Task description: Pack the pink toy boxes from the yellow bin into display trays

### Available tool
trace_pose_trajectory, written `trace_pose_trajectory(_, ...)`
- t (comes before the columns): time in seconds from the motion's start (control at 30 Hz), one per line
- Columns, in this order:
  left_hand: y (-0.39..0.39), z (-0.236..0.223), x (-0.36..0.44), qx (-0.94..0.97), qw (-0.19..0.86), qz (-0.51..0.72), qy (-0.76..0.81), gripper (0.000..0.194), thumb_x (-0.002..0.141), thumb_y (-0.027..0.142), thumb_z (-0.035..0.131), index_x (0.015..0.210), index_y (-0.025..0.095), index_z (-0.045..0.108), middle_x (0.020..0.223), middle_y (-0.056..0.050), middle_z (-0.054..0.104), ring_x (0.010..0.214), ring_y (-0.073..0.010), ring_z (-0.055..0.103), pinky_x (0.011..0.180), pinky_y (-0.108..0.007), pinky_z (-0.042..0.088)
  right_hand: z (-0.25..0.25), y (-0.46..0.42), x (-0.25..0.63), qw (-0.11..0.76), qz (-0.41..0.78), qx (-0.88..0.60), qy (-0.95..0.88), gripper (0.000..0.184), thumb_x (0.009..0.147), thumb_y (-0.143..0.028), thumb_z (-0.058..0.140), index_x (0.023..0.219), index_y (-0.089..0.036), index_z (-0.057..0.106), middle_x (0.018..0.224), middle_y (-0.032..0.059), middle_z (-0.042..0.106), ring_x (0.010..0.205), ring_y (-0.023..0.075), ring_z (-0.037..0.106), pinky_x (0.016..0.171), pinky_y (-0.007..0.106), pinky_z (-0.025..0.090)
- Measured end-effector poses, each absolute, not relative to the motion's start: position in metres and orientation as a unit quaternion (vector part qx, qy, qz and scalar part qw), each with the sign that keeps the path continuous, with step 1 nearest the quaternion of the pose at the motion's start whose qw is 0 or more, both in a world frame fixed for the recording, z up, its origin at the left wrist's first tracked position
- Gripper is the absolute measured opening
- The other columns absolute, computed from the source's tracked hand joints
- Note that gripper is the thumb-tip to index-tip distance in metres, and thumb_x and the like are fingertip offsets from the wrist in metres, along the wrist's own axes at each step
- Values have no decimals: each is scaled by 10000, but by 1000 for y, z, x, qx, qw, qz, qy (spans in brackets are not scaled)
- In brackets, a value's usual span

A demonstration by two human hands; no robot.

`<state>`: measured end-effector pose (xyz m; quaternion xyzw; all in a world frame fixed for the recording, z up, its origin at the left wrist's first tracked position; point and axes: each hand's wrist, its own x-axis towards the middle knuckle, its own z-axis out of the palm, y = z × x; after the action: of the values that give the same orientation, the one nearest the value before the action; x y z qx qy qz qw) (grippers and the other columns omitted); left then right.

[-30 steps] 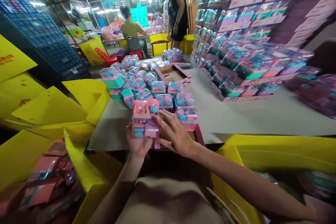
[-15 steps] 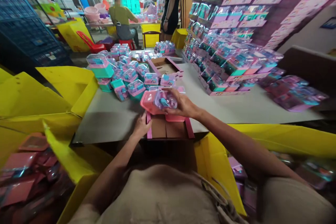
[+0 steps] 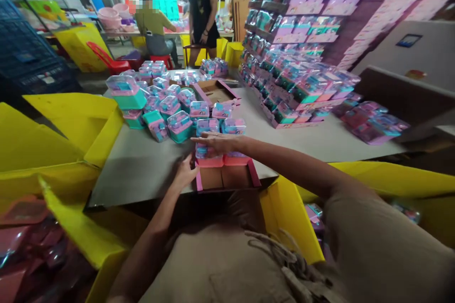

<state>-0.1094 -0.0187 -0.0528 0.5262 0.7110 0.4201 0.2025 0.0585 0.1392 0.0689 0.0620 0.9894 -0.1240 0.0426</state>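
Note:
My right hand (image 3: 220, 142) lies flat, fingers stretched to the left, over the clear lid of a salmon-pink plastic box (image 3: 210, 162). That box sits in the back left of a pink cardboard tray (image 3: 254, 175), beside a second salmon box (image 3: 237, 157). My left hand (image 3: 185, 173) grips the tray's left wall, thumb at the rim; its other fingers are partly hidden. The tray's front half shows bare brown cardboard. Right behind the tray stand more clear-lidded boxes (image 3: 233, 126), with small blue and pink items showing through the lids.
Teal and pink boxes (image 3: 179, 128) crowd the table's left side, near another cardboard tray (image 3: 216, 92). Filled trays (image 3: 298, 80) are stacked high at right. Yellow bins (image 3: 287, 218) flank me, the left one holding salmon boxes (image 3: 21, 241). Two people (image 3: 204, 4) are in the background.
The salmon box my right hand held tilted above the tray is now down in its back left. My right hand has flattened over it. The view has shifted slightly right.

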Motion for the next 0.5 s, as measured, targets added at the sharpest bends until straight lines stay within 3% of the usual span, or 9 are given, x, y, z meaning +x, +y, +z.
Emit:
trace_pose_trajectory(0.13, -13, -9, -121, 648, 36, 450, 613, 698, 901, 276, 669, 1566, 179, 478, 1389, -170, 570, 1208, -270, 639, 1028, -428, 562, 55, 143, 109, -148, -89, 102, 980, 906, 938, -565, 754, 1653, -140, 396, 1448, 235, 561, 1289, 358, 550, 1076, 525, 478)
trace_pose_trajectory(0.2, 0, 10, -116, 742, -14, 371, 558, 734, 907, 348, 741, 1573, 197, 473, 1459, -177, 542, 1370, -331, 550, 1157, -497, 488, 45, 143, 137, -159, -37, 173, 971, 972, 898, -674, 751, 1614, -90, 448, 1392, 265, 586, 1242, 393, 543, 1057, 573, 455)
trace_pose_trajectory(0.33, 32, 24, -101, 813, -42, 178, 553, 904, 789, 383, 906, 1588, 235, 510, 1375, -175, 583, 1283, -394, 582, 1109, -542, 499, 26, 146, 171, -75, 29, 213, 974, 881, 918, -643, 745, 1590, -127, 505, 1389, 262, 603, 1240, 405, 533, 1056, 585, 400)
trace_pose_trajectory(0.5, 51, 18, -103, 831, -45, 134, 538, 803, 813, 420, 886, 1546, 300, 579, 1253, -130, 578, 1192, -357, 593, 1070, -487, 503, 24, 154, 180, -96, 3, 225, 970, 861, 931, -643, 722, 1613, -176, 484, 1379, 221, 616, 1234, 377, 540, 1032, 499, 408)
